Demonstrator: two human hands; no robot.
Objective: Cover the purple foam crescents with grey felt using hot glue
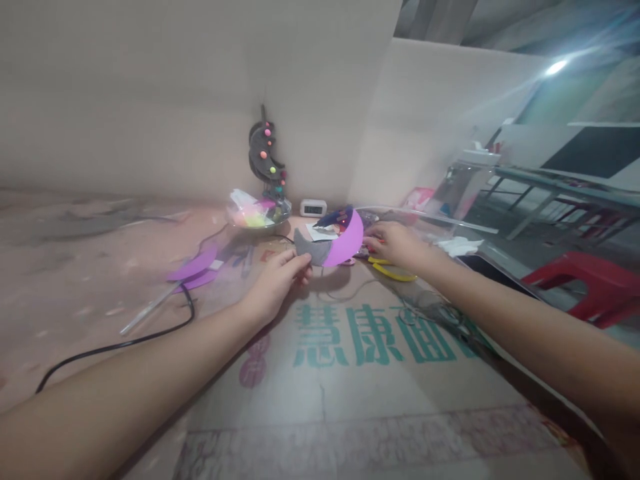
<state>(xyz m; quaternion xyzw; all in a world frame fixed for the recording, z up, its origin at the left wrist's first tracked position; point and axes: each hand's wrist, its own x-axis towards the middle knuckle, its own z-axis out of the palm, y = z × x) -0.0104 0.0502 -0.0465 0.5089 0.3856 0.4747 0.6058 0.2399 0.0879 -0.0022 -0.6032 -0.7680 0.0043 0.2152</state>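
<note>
A crescent-shaped piece (345, 245), purple on one side with a grey section, is pinched between the thumb and fingers of my left hand (285, 277) above the cardboard. My right hand (393, 243) reaches among small items just right of the crescent. Its fingers are bent, and what they hold, if anything, is hidden. Close under that hand lies a yellow curved handle or loop (394, 271). Behind the crescent is a dark blue tool that looks like a glue gun (337, 217), partly covered.
Purple cut pieces (197, 270), a clear stick (150, 310) and a black cable (120, 345) lie left. Behind stand a dark crescent ornament with coloured balls (265, 153), a clear bowl (260, 223) and a small clock (313, 208). Scissors (463, 327) lie right, near a red stool (587, 283).
</note>
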